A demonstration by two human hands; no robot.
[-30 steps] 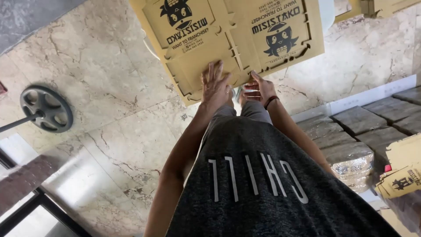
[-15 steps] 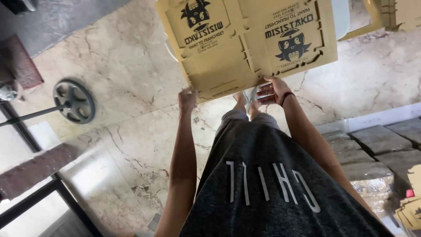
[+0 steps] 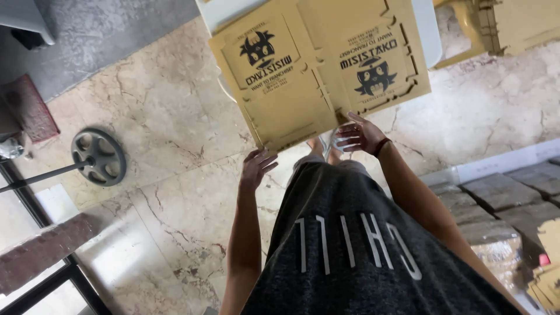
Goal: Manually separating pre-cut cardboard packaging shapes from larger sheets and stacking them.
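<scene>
A flat yellow die-cut cardboard sheet (image 3: 303,87) with black cartoon prints lies out in front of me, its far part over a white surface (image 3: 430,36). My right hand (image 3: 363,135) grips the sheet's near edge, thumb and fingers at the rim; a dark band is on that wrist. My left hand (image 3: 256,168) is just below the sheet's near left corner with its fingers apart, and I cannot tell whether the tips touch it. My dark grey printed shirt (image 3: 361,256) fills the lower middle, and my feet show under the sheet.
The floor (image 3: 163,134) is beige marble. A barbell weight plate (image 3: 99,156) on its bar lies left, beside a red mat (image 3: 26,108). Wrapped bundles (image 3: 496,233) are stacked at right. More yellow cardboard (image 3: 519,23) sits top right and bottom right.
My left hand has come off the sheet's near edge and now hangs just below its corner. The sheet has swung a little to the right, still gripped by my right hand.
</scene>
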